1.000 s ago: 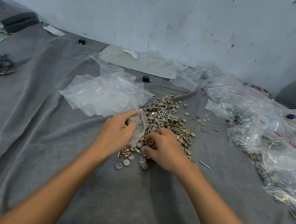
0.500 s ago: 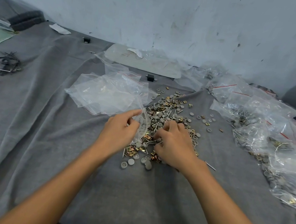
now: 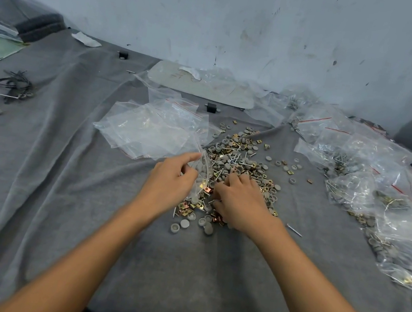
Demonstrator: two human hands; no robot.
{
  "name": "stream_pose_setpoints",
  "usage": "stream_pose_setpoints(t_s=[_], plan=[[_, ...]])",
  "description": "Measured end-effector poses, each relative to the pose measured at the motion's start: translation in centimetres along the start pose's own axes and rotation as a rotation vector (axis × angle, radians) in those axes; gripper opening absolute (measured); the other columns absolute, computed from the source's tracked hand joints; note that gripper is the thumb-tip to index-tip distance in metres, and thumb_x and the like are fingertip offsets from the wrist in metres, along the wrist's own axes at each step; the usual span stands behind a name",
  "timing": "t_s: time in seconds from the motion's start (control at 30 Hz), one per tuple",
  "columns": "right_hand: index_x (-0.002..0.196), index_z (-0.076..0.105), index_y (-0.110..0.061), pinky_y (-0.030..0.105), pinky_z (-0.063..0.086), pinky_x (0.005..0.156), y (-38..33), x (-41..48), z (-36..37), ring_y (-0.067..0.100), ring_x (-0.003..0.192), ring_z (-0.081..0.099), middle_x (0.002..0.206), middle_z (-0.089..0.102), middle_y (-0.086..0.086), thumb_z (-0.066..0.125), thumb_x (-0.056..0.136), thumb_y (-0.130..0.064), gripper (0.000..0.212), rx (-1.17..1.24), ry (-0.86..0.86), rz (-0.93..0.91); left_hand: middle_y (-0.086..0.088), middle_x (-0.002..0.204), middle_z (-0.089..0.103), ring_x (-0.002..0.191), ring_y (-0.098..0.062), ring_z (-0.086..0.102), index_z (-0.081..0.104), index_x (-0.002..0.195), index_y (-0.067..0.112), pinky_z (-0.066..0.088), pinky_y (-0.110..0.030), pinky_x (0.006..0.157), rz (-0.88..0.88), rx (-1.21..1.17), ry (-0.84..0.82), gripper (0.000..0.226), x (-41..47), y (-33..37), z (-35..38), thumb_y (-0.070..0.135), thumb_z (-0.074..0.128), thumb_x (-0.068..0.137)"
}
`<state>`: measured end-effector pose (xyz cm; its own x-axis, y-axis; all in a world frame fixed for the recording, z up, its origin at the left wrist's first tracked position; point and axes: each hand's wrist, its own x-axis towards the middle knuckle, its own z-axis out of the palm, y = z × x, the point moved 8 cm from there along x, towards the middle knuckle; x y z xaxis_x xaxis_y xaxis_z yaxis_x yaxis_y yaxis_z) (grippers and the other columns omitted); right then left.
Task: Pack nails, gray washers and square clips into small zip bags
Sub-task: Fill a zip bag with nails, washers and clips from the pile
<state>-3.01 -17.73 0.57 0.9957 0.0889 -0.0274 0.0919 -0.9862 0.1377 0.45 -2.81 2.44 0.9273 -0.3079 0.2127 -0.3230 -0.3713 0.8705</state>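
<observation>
left hand [image 3: 168, 181] grip is clamped on the small zip bag [image 3: 201, 175]. thumb and forefinger pinch its rim so the mouth stands open toward the pile. a few gray pieces and a brass clip already show through the film. right hand [image 3: 242, 202] sits knuckles-up on the mixed pile [image 3: 244, 162] right at the bag mouth, fingers curled down into the parts. can't tell if that grip has anything in it, the hand hides it. pile is nails, gray washers [image 3: 208, 229] and square clips [image 3: 187, 208] jumbled on the gray cloth surface [image 3: 59, 186]. bag touches the pile's edge, likely to make each transfer short. empty bags [image 3: 149, 130] are stacked just beyond the left hand, handy for the next one. filled bags [image 3: 373, 182] are heaped well off to the right, clear of the work. one stray nail [image 3: 294, 229] lies near the right wrist.
</observation>
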Motion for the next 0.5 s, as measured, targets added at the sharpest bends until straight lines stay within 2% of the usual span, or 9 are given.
stream_pose_setpoints(t_s=[0.1, 0.27, 0.33, 0.4, 0.5], plan=[[0.13, 0.057, -0.017, 0.044, 0.033, 0.105, -0.1, -0.3, 0.4, 0.032, 0.125, 0.044, 0.138, 0.05, 0.009, 0.044, 0.102, -0.042, 0.04, -0.04, -0.017, 0.016, 0.02, 0.075, 0.068, 0.047, 0.002, 0.05, 0.055, 0.14, 0.036, 0.039, -0.012, 0.046, 0.003, 0.013, 0.007, 0.047, 0.0, 0.0, -0.1, 0.026, 0.047, 0.095], [0.132, 0.057, -0.013, 0.044, 0.033, 0.108, 0.2, -0.6, 0.6, 0.032, 0.132, 0.041, 0.15, 0.045, 0.009, 0.045, 0.101, -0.038, 0.042, -0.031, -0.026, 0.051, 0.014, 0.073, 0.068, 0.046, 0.003, 0.05, 0.055, 0.14, 0.037, 0.039, -0.011, 0.045, 0.006, 0.015, 0.001, 0.047, -0.2, -0.1, -0.2, 0.028, 0.047, 0.094], [0.13, 0.057, -0.013, 0.043, 0.034, 0.108, 0.6, -0.8, 0.6, 0.031, 0.129, 0.043, 0.144, 0.049, 0.009, 0.044, 0.103, -0.035, 0.037, 0.008, -0.007, 0.064, 0.012, 0.074, 0.068, 0.046, 0.003, 0.048, 0.055, 0.14, 0.037, 0.039, -0.011, 0.045, 0.006, 0.016, -0.001, 0.047, -0.2, -0.1, -0.2, 0.028, 0.047, 0.094], [0.123, 0.057, -0.015, 0.041, 0.038, 0.103, 1.3, -1.1, 0.4, 0.03, 0.119, 0.047, 0.129, 0.054, 0.009, 0.041, 0.106, -0.033, 0.03, 0.056, 0.036, 0.068, 0.011, 0.073, 0.068, 0.046, 0.003, 0.048, 0.055, 0.14, 0.036, 0.039, -0.011, 0.046, 0.008, 0.02, -0.002, 0.047, -0.2, 0.0, -0.2, 0.028, 0.047, 0.094], [0.108, 0.056, -0.019, 0.037, 0.041, 0.086, 2.3, -1.2, -0.4, 0.025, 0.105, 0.052, 0.112, 0.057, 0.002, 0.043, 0.106, -0.032, 0.018, 0.276, 0.109, 0.101, 0.019, 0.073, 0.067, 0.046, 0.004, 0.049, 0.055, 0.141, 0.035, 0.04, -0.011, 0.046, 0.017, 0.029, -0.005, 0.046, -0.3, 0.3, -0.1, 0.026, 0.047, 0.096]])
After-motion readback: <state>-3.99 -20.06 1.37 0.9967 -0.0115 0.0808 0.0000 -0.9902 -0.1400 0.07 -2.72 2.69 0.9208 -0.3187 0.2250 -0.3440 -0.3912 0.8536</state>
